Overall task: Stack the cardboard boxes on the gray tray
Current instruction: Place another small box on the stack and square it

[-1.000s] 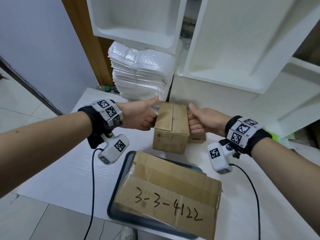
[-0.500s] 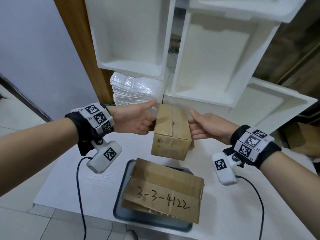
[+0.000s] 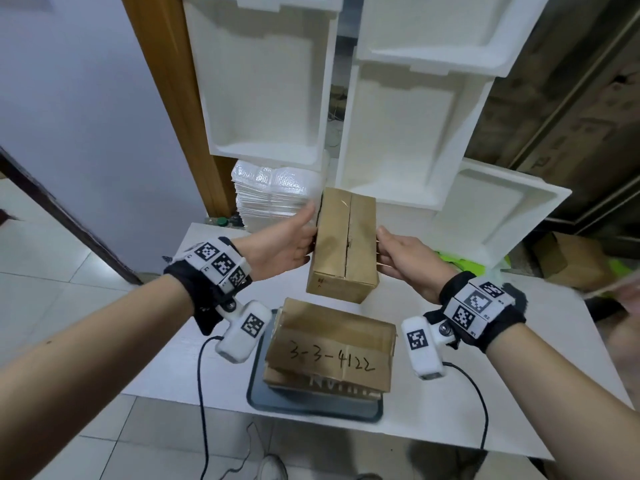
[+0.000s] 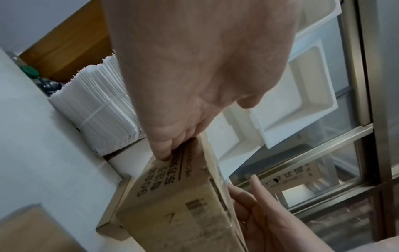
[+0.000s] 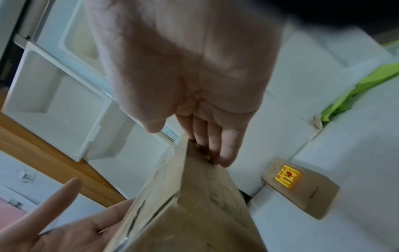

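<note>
Two hands hold one small cardboard box [image 3: 343,247] in the air between them: the left hand [image 3: 284,244] has its thumb along the box's upper left edge and its fingers curled under the left side, and the right hand [image 3: 403,259] clasps the right side, thumb on top and fingers [image 5: 215,145] flat against the underside. Below the hands and nearer the person, a larger cardboard box [image 3: 332,346] marked "3-3-4122" lies on the gray tray [image 3: 258,393], which sits on the white table [image 3: 180,358]. The held box hangs clear of the one beneath it, a little beyond its far edge. Under the right hand, on the table, a third small box [image 5: 302,185] with a yellow sticker lies flat. Beyond the left hand stands a stack of white bags [image 3: 270,195], with white foam trays [image 3: 266,81] leaning behind it.
</note>
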Demonstrator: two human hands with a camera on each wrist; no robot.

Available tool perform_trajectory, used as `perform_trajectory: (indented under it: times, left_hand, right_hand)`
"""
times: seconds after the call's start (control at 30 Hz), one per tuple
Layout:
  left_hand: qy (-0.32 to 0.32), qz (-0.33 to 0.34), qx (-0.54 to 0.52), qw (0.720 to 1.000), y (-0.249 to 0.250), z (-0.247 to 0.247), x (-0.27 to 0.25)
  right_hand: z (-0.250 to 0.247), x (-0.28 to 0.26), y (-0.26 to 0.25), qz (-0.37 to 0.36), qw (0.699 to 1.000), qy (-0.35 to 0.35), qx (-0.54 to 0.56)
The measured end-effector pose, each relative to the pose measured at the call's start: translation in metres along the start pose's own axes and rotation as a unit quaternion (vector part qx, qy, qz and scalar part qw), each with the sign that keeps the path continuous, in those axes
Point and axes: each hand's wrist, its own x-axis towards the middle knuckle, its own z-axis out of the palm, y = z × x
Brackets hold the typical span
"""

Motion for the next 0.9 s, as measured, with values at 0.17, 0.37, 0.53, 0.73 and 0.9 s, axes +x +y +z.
perform_trajectory:
  times: [0.17,0.37,0.53,0.73,0.9]
  left_hand:
    - [0.029,0.02,-0.031,0.999,-0.019,0.022,-0.011]
    - [0.068,0.023,-0.035,0.997,-0.028,0.045,-0.019]
    - [0.115,0.047,-0.057,0.991,-0.043,0.071,-0.02]
    - [0.156,0.104,-0.096,0.978,-0.07,0.131,-0.032]
    - [0.224,0.152,-0.15,0.951,-0.101,0.168,-0.038]
  right_hand:
    - [0.011,-0.01,0.015,-0.003,1.0,0.0,0.017]
    - [0.009,-0.023,0.021,-0.009,1.0,-0.013,0.023]
    - [-0.001,-0.035,0.029,-0.035,0.998,-0.049,-0.004]
    - [-0.018,-0.029,0.064,-0.053,0.993,-0.09,-0.05]
    - [-0.014,-0.05,0.046,-0.082,0.983,-0.129,-0.103]
